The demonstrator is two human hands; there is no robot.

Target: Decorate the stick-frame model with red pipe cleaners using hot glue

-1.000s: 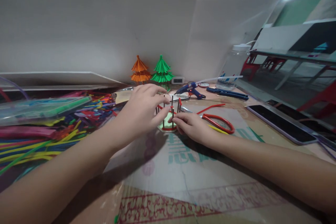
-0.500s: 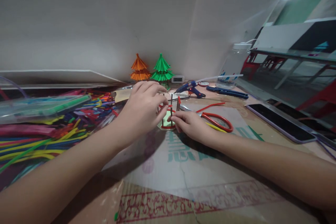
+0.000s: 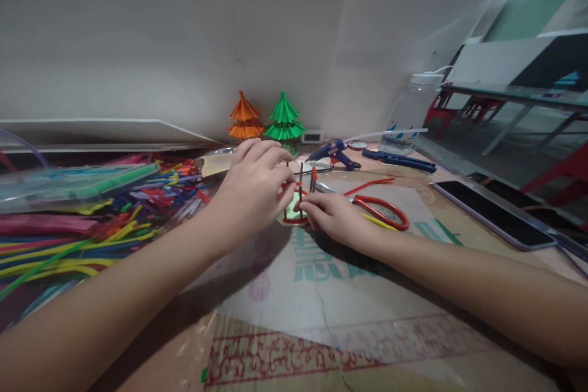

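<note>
A small frame with thin brown posts [image 3: 301, 187] stands on a pale green base edged with a red pipe cleaner [image 3: 294, 221]. My left hand [image 3: 257, 193] arches over its left side, thumb and fingers drawn together. Just at those fingertips shows a short red piece [image 3: 298, 184], apparently pipe cleaner. From the right, my right hand [image 3: 337, 217] pinches low at a front post, fingers closed. The back of my left hand hides part of the frame. Another upright with a red tip [image 3: 314, 173] rises behind my right fingers.
Behind the frame stand an orange tree [image 3: 245, 119], a green tree [image 3: 283, 119] and a blue glue gun [image 3: 333, 153]. Red-handled scissors [image 3: 383, 213] lie right, near a phone [image 3: 491, 211], a blue cutter [image 3: 399, 160] and a bottle [image 3: 408, 110]. Pipe cleaners [image 3: 59, 251] crowd the left.
Both hands keep nearly the same position and grip at the frame. The whole view has shifted very slightly.
</note>
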